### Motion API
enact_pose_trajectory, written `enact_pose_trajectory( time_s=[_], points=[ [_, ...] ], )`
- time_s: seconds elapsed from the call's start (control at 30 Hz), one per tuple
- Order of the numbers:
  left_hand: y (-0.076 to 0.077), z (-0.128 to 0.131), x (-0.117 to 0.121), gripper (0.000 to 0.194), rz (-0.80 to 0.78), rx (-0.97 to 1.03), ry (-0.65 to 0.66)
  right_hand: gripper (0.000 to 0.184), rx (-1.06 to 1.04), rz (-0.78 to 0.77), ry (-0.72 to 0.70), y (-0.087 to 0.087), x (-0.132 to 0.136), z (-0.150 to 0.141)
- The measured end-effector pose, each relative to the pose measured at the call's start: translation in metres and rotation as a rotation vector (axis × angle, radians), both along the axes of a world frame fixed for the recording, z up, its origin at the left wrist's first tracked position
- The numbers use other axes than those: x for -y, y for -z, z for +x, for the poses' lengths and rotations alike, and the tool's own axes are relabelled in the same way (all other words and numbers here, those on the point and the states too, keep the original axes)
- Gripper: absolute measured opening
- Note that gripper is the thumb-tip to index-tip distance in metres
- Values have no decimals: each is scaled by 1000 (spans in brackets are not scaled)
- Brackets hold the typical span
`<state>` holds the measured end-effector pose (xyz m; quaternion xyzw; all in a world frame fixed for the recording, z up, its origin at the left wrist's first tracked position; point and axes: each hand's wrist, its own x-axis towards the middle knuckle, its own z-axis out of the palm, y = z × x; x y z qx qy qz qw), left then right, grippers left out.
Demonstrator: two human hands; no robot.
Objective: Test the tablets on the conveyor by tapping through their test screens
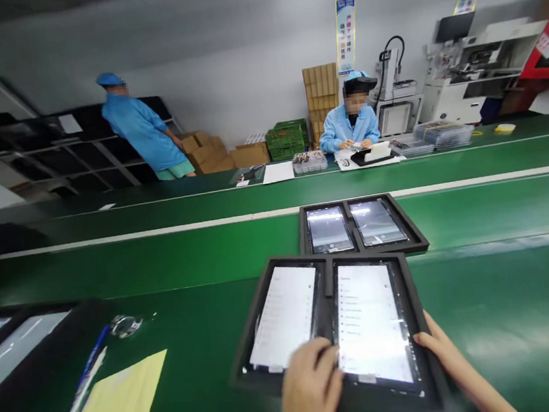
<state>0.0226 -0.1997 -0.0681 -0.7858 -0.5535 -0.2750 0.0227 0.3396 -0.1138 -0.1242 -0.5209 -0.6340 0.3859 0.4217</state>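
1. The near tray, black and two-bayed, is at the front of the green work surface, slightly askew. It holds a left tablet and a right tablet, both lit with pale, list-like screens.

2. The left hand is at the tray's near side, fingers bent and partly closed, their tips at the right tablet's lower left corner. It is blurred – whether it grips anything, I cannot tell.

3. The right hand looks mostly closed about the tray's right wall, thumb on the rim and fingers outside.

4. My reading is that the tray is being steadied or positioned by hand. Any further shift would call for an even hold on both sides, the tray level, and fingertips light on the glass.

5. Just beyond is the far tray, with two darker-screened tablets. The trays' edges meet or overlap – I cannot tell which – so a forward push could catch.

6. Off to the left are a yellow sheet, a blue pen and part of another dark tray. Across the surface, a person in blue sits working.
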Motion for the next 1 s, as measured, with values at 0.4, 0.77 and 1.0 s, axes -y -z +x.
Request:
enact_pose_trajectory(
  time_s=[0.4,0.77,1.0],
  points=[
    [25,-65,-4,47,-19,-60,-732,42,853,622,-195,-66,0,-58],
    [22,-55,-8,41,-84,38,-486,29,755,593,-165,-74,-16,-5],
    [25,-88,-24,54,-21,246,-302,30,686,629,-288,-60,-29,-21]
  ],
)
